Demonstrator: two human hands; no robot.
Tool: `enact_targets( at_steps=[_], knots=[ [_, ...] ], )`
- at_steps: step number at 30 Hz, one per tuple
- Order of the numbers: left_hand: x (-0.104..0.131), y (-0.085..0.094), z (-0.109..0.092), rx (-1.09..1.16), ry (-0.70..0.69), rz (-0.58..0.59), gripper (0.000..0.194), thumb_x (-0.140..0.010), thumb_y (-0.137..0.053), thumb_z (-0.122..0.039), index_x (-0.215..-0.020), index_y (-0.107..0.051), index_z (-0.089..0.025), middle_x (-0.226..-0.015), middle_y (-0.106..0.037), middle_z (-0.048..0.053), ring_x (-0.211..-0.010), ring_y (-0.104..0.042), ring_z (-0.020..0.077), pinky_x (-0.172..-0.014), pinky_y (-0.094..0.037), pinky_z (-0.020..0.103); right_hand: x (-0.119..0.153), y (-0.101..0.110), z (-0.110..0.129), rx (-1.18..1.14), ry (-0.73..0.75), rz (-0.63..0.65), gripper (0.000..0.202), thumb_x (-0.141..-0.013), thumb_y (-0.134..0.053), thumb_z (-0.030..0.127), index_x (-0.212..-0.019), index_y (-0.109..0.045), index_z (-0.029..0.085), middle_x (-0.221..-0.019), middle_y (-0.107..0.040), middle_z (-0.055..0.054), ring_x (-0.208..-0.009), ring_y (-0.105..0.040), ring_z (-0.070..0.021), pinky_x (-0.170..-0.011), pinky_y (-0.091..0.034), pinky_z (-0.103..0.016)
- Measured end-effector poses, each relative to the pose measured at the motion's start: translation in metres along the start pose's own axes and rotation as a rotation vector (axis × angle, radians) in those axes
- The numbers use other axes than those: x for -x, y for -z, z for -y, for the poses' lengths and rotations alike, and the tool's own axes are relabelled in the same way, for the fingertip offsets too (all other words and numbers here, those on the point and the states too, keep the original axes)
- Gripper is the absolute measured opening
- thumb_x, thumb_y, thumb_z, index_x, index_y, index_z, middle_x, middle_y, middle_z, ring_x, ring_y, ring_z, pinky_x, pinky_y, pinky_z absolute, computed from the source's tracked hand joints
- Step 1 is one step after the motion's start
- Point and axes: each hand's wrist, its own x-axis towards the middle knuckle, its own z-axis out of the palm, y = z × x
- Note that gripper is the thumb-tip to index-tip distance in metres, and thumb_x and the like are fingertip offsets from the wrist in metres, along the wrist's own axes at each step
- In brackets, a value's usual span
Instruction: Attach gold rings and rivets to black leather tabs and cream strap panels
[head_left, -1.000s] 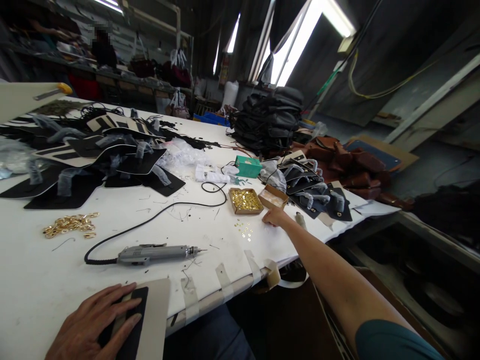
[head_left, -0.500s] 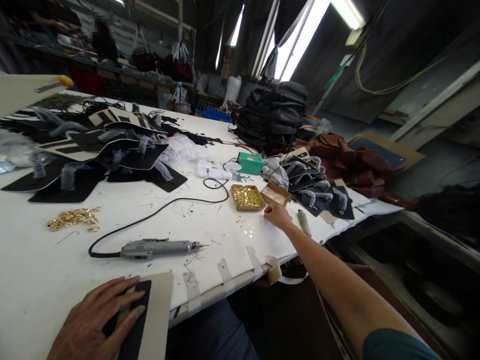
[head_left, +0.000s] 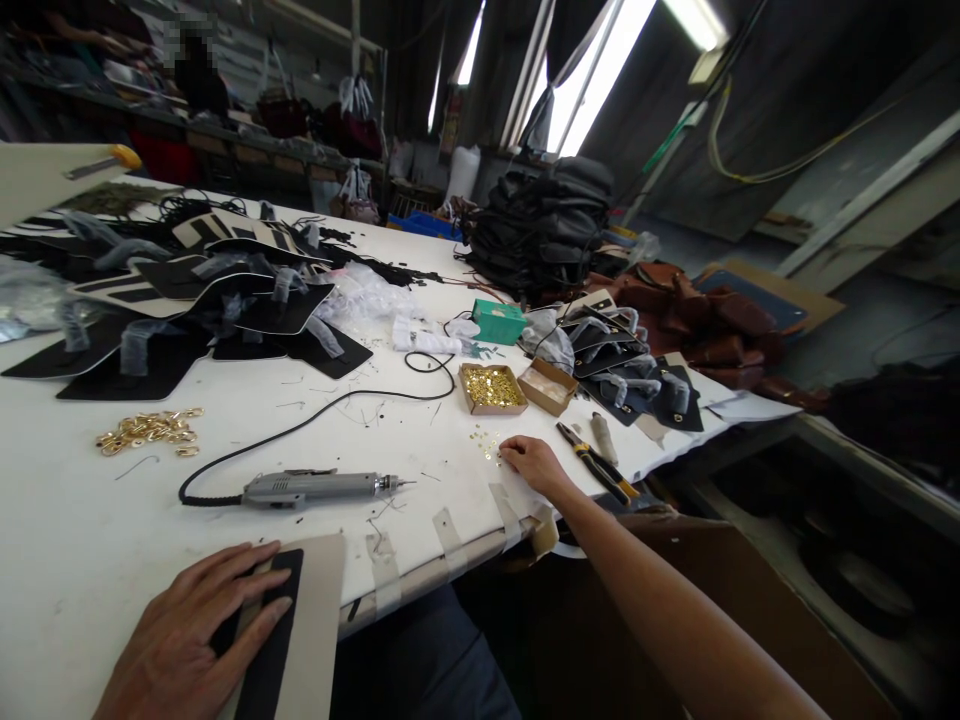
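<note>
While the left hand [head_left: 191, 635] spreads over the panel [head_left: 319, 600] at seven o'clock — likely steadying it — the right hand [head_left: 532, 465] pinches closed by gold discs [head_left: 487, 455] at six, contents hidden.

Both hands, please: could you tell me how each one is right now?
Left hand: open, flat on the panel.
Right hand: closed; whether it holds anything, unclear.

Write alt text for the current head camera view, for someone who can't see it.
A person's left hand presses flat on a beige-and-black panel on a white table; the right hand is at loose gold-coloured pieces near an open box of similar ones. A corded grey power tool, pliers and piled black panels lie around.
</note>
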Motion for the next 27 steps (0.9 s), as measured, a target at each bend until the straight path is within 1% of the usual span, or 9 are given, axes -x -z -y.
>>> enact_targets(
  at_steps=[3, 5, 9, 12, 17, 19, 23, 25, 27],
  knots=[
    [0.000, 0.000, -0.001, -0.006, 0.013, -0.002, 0.051, -0.093, -0.053, -0.074, -0.108, -0.081, -0.035, -0.132, -0.075, 0.004, -0.132, -0.061, 0.0347, -0.111, -0.052, 0.056, -0.003, 0.000, 0.002, 0.042, 0.023, -0.001, 0.019, -0.090, -0.064, 0.028, -0.097, -0.080, 0.020, -0.099, -0.081, -0.006, -0.089, -0.071, -0.0206, -0.080, -0.050, -0.028],
    [-0.001, 0.001, -0.001, -0.004, 0.016, 0.001, 0.050, -0.092, -0.054, -0.074, -0.108, -0.081, -0.035, -0.132, -0.075, 0.004, -0.132, -0.062, 0.0353, -0.112, -0.052, 0.057, -0.005, -0.001, 0.004, 0.073, 0.022, -0.003, 0.019, -0.091, -0.063, 0.027, -0.096, -0.080, 0.021, -0.102, -0.081, -0.006, -0.093, -0.071, -0.0212, -0.084, -0.049, -0.028],
    [0.000, 0.002, -0.001, -0.009, 0.017, 0.006, 0.049, -0.092, -0.054, -0.073, -0.109, -0.081, -0.035, -0.132, -0.075, 0.003, -0.132, -0.062, 0.0356, -0.112, -0.052, 0.058, -0.008, -0.004, 0.005, 0.120, 0.002, -0.015, 0.018, -0.089, -0.064, 0.024, -0.094, -0.081, 0.021, -0.102, -0.081, -0.006, -0.095, -0.072, -0.0217, -0.085, -0.048, -0.028],
    [0.000, 0.000, 0.002, -0.015, 0.002, 0.010, 0.047, -0.092, -0.056, -0.071, -0.110, -0.081, -0.035, -0.134, -0.074, 0.003, -0.133, -0.061, 0.0347, -0.113, -0.051, 0.056, -0.011, -0.005, 0.006, 0.130, -0.013, -0.017, 0.017, -0.087, -0.065, 0.024, -0.092, -0.081, 0.020, -0.098, -0.081, -0.006, -0.091, -0.071, -0.0208, -0.080, -0.048, -0.027],
    [0.001, -0.006, 0.015, -0.019, -0.068, 0.003, 0.041, -0.090, -0.063, -0.067, -0.113, -0.079, -0.036, -0.137, -0.073, 0.001, -0.133, -0.061, 0.0333, -0.112, -0.052, 0.054, -0.010, -0.006, 0.005, 0.114, -0.048, -0.083, 0.016, -0.082, -0.071, 0.024, -0.096, -0.080, 0.019, -0.096, -0.080, -0.006, -0.084, -0.069, -0.0192, -0.073, -0.046, -0.026],
    [0.001, -0.008, 0.022, -0.024, -0.106, 0.005, 0.038, -0.090, -0.065, -0.064, -0.115, -0.078, -0.037, -0.137, -0.073, 0.000, -0.132, -0.062, 0.0326, -0.111, -0.054, 0.053, -0.006, -0.006, 0.004, 0.097, -0.039, -0.112, 0.015, -0.083, -0.072, 0.024, -0.095, -0.080, 0.019, -0.095, -0.079, -0.005, -0.085, -0.069, -0.0187, -0.073, -0.046, -0.026],
    [-0.004, -0.009, 0.030, -0.057, -0.182, 0.002, 0.034, -0.091, -0.068, -0.057, -0.116, -0.078, -0.037, -0.135, -0.075, -0.001, -0.126, -0.067, 0.0315, -0.105, -0.058, 0.050, 0.004, -0.006, 0.006, 0.046, 0.015, -0.152, 0.011, -0.085, -0.070, 0.022, -0.086, -0.080, 0.020, -0.094, -0.080, -0.005, -0.088, -0.069, -0.0188, -0.079, -0.047, -0.026],
    [-0.007, -0.009, 0.032, -0.072, -0.223, -0.022, 0.033, -0.091, -0.068, -0.056, -0.115, -0.079, -0.037, -0.132, -0.076, -0.001, -0.123, -0.069, 0.0312, -0.101, -0.060, 0.049, 0.007, -0.003, 0.008, 0.008, 0.033, -0.172, 0.012, -0.086, -0.068, 0.023, -0.084, -0.080, 0.020, -0.094, -0.080, -0.005, -0.089, -0.070, -0.0191, -0.081, -0.047, -0.026],
    [-0.009, -0.009, 0.033, -0.075, -0.258, -0.045, 0.031, -0.090, -0.068, -0.055, -0.113, -0.079, -0.037, -0.129, -0.077, -0.001, -0.120, -0.071, 0.0307, -0.099, -0.062, 0.048, 0.010, 0.003, 0.007, -0.034, 0.031, -0.207, 0.018, -0.090, -0.065, 0.028, -0.087, -0.080, 0.019, -0.090, -0.080, -0.005, -0.086, -0.070, -0.0188, -0.078, -0.049, -0.025]
  ],
)
